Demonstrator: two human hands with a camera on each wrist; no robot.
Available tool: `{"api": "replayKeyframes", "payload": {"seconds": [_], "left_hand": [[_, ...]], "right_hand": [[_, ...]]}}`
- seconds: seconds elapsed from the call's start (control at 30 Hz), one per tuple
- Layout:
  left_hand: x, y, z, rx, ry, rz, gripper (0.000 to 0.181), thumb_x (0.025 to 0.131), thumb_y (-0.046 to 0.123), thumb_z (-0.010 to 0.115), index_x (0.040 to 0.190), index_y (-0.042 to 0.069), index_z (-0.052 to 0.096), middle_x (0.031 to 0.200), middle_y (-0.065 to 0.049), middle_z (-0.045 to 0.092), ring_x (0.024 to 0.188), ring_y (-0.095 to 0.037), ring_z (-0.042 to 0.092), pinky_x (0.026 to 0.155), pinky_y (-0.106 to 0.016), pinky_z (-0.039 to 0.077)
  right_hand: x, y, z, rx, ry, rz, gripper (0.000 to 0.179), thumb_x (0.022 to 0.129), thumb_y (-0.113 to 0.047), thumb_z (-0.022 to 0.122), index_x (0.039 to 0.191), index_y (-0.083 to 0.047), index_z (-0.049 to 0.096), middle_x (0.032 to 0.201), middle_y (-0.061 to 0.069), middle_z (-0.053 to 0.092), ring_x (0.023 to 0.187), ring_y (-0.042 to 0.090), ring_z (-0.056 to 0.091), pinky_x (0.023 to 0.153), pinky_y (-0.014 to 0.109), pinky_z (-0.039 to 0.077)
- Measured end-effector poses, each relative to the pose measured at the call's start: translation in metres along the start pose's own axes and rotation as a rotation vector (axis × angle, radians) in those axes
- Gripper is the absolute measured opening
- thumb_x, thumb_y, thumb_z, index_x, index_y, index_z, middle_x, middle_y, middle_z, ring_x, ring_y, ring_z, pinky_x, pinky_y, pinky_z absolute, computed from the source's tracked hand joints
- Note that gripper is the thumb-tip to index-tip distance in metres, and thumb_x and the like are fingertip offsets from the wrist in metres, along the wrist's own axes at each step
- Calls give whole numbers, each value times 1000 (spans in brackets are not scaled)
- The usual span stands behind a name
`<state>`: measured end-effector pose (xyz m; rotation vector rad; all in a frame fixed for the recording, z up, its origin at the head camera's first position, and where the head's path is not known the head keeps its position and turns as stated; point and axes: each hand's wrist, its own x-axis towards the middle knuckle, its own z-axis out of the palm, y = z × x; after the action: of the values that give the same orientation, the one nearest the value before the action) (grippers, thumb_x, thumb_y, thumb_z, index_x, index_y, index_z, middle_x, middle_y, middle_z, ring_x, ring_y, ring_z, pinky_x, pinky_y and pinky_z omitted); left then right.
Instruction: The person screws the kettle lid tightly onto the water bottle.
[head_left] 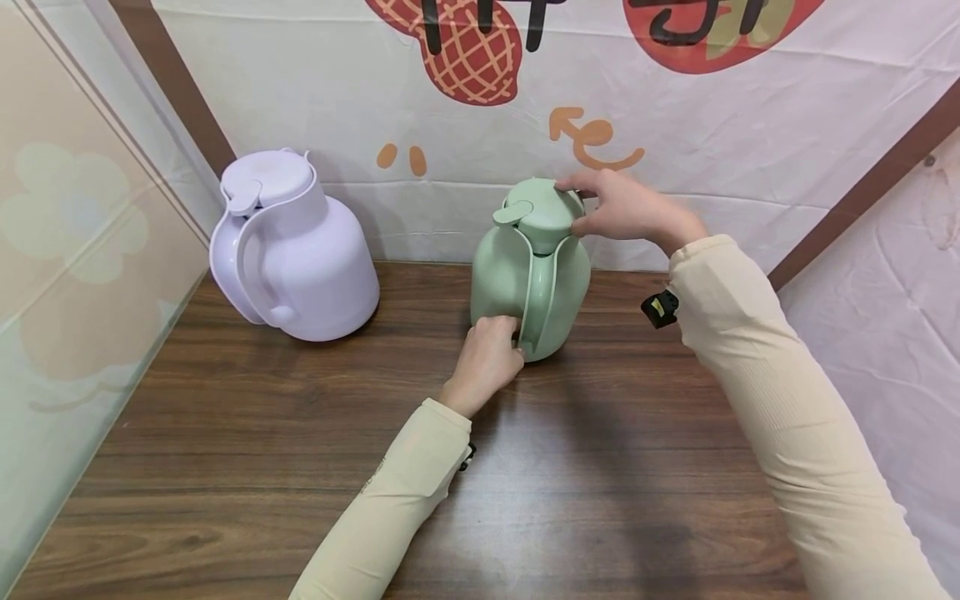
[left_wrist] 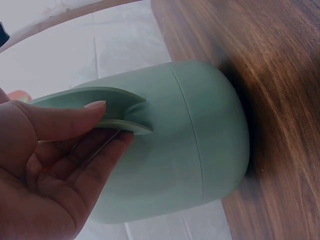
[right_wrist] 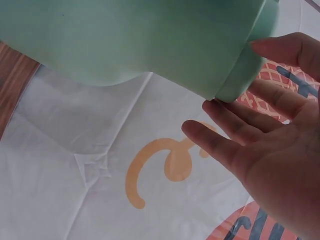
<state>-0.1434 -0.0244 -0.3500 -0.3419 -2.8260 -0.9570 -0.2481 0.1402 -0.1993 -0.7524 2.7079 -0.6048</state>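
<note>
A light green vacuum jug [head_left: 498,275] stands on the wooden table close to the back wall, its handle [head_left: 537,300] facing me. My left hand [head_left: 491,354] holds the lower part of that handle; the left wrist view shows the thumb on one side and fingers [left_wrist: 107,160] curled around the other. At the top, my right hand [head_left: 626,204] grips the right side of the round green lid [head_left: 551,208], thumb at the near edge and fingers at the far edge. A thumb lever [head_left: 513,213] sticks out of the lid toward the left.
A lilac jug [head_left: 322,258] of the same shape stands to the left, lid on, handle turned to the front left. Behind both hangs a white printed cloth [head_left: 315,108]. The brown wooden table [head_left: 225,467] extends toward me, with a pale side panel [head_left: 75,275] along its left edge.
</note>
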Motion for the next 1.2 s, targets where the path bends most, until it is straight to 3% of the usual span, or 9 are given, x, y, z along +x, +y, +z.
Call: {"api": "replayKeyframes", "payload": {"seconds": [0.53, 1.0, 1.2], "left_hand": [[-1, -1, 0, 5, -2, -13, 22, 70, -4, 62, 59, 9, 49, 61, -5, 52, 57, -19, 46, 55, -33, 42], [0, -2, 1, 4, 10, 3, 21, 69, -5, 62, 59, 9, 50, 61, -5, 52, 57, -20, 47, 56, -35, 43], [0, -2, 1, -3, 7, 5, 22, 69, -5, 61, 58, 9, 49, 60, -5, 51, 57, -19, 45, 55, -33, 42]], "right_hand": [[-6, 2, 13, -29, 127, -76, 51, 81, -10, 62, 127, 6, 46, 128, 20, 47, 111, 33, 47, 91, 44, 37], [-17, -2, 17, -70, 220, -86, 40, 82, -8, 61, 119, 7, 55, 112, 22, 55, 100, 32, 50, 86, 42, 38], [-19, -2, 14, -61, 210, -63, 38, 82, -8, 60, 118, 5, 56, 107, 21, 58, 98, 31, 51, 84, 42, 39]]}}
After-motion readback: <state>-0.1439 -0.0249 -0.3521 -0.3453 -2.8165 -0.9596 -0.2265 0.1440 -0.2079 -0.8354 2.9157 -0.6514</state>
